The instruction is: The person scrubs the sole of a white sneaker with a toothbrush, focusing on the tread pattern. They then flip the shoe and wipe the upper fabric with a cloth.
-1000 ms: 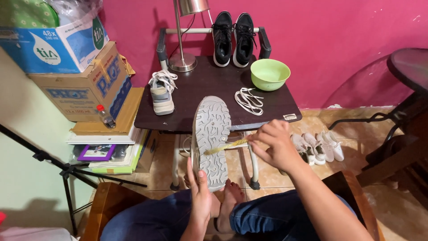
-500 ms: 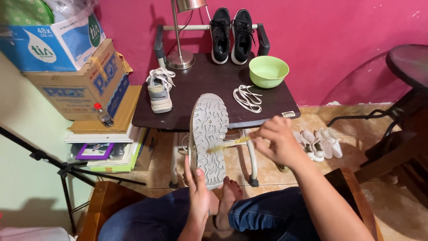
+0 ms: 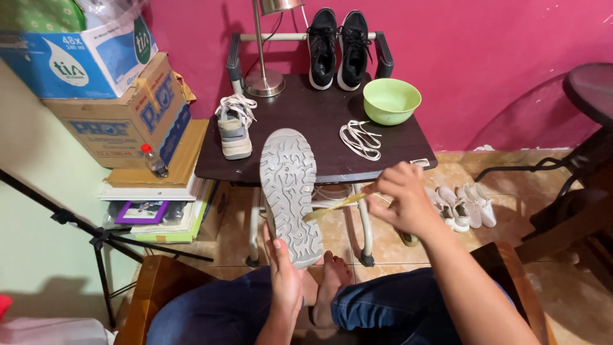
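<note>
My left hand (image 3: 284, 281) holds a grey sneaker (image 3: 290, 191) by its heel, sole turned up toward me. My right hand (image 3: 399, 198) grips a yellow brush (image 3: 332, 207) whose tip rests against the sole's right edge. The matching grey sneaker (image 3: 235, 126) stands upright on the dark table (image 3: 306, 115). A loose white shoelace (image 3: 359, 138) lies on the table near a green bowl (image 3: 391, 100). My bare foot (image 3: 329, 287) shows between my jeans-clad knees.
A pair of black sneakers (image 3: 338, 48) leans at the table's back beside a metal lamp (image 3: 263, 76). Cardboard boxes (image 3: 121, 108) and stacked books (image 3: 153, 211) sit left. Small white shoes (image 3: 466, 206) lie on the tile floor at right. A tripod leg (image 3: 96, 236) crosses lower left.
The brush and my right hand have shifted slightly along the sole's edge. The upturned sneaker stays in my left hand.
</note>
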